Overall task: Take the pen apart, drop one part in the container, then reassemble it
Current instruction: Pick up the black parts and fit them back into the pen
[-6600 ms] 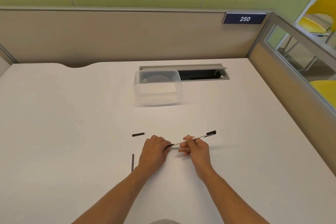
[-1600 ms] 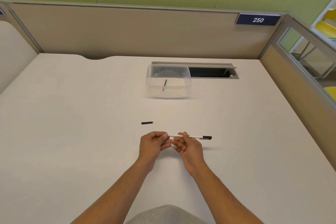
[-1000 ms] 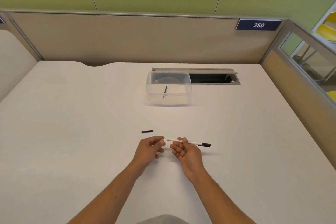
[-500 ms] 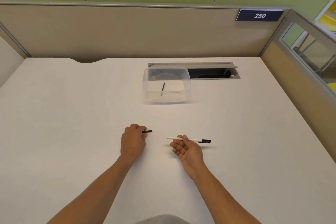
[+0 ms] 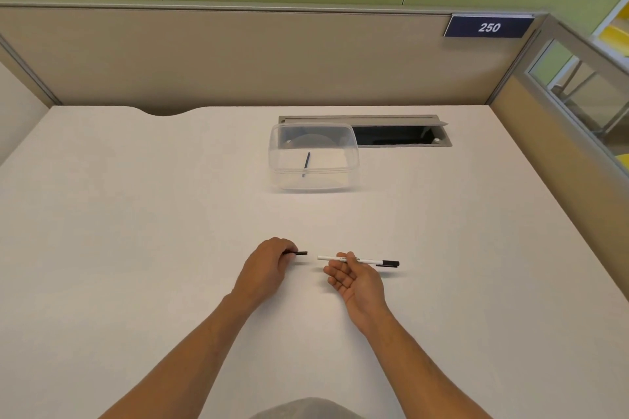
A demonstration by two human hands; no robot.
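1. Our white desk [image 5: 136, 248] bears the clear plastic container [image 5: 282, 180] far back, out of the hands' way; the thin dark refill [image 5: 306, 163] lies inside.
2. Our right hand [image 5: 357, 279], palm up, pinches the white pen barrel [image 5: 360, 260] level, open end leftward.
3. Our left hand [image 5: 269, 265] is closed on the small black end piece [image 5: 299, 253], aimed at that opening, apart.

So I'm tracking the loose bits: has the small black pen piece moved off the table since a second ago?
Yes. The left hand has picked up the black piece, now nearer the pen; the container gives the fixed reference.
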